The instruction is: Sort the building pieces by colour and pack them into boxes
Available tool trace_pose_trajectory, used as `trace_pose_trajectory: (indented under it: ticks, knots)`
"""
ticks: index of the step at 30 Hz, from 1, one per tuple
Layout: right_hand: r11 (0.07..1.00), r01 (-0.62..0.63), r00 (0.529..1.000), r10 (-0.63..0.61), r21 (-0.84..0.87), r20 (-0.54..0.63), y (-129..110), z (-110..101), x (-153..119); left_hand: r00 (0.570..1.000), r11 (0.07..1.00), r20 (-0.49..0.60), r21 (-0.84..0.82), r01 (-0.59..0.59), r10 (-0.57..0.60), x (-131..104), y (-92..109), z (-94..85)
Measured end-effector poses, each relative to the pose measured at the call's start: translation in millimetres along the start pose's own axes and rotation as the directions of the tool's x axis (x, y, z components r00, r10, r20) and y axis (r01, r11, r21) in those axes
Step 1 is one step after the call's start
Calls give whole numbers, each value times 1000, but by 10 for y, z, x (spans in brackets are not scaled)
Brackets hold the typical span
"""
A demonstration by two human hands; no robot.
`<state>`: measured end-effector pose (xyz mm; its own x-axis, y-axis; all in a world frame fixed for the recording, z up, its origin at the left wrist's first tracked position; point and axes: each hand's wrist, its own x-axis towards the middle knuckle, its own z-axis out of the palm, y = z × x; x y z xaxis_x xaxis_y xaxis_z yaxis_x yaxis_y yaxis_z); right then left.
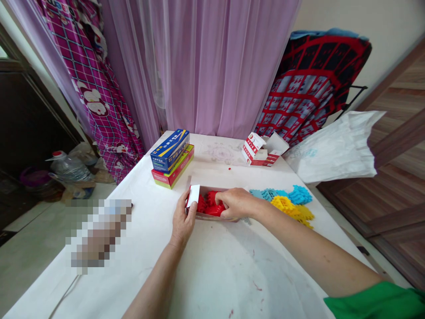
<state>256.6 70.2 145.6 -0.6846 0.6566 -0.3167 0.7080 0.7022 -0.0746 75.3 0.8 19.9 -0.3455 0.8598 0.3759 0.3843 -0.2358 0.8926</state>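
An open box [217,218] lies in the middle of the white table, with red plastic pieces [210,203] inside. My left hand [184,217] grips the box's left end, its thumb by a raised white flap [194,193]. Reaching in over the right side, my right hand [234,203] has its fingers bent down at the red pieces; whether it grips one is hard to see. Blue pieces [299,195] and yellow pieces [292,209] lie in a group to the right, beyond my right forearm.
A blue box [170,150] rests on a red and green box [173,170] at the back left. Red and white cartons [260,153] stand at the back right, near a white bag [335,146]. A blurred-out object with a cable [101,235] lies at the left edge.
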Motion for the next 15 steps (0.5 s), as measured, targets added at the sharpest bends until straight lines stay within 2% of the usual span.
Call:
trace_pose_trajectory:
  ticks: [7,15]
  knots:
    - [996,-14,999,12,-86,-30,-13,78,69,1000,1000,-7,-11,-1,1,0,16,7]
    - [994,7,1000,-8,111,4,16,-12,-18,1000,1000,-4,9,0,0,-3,35,1]
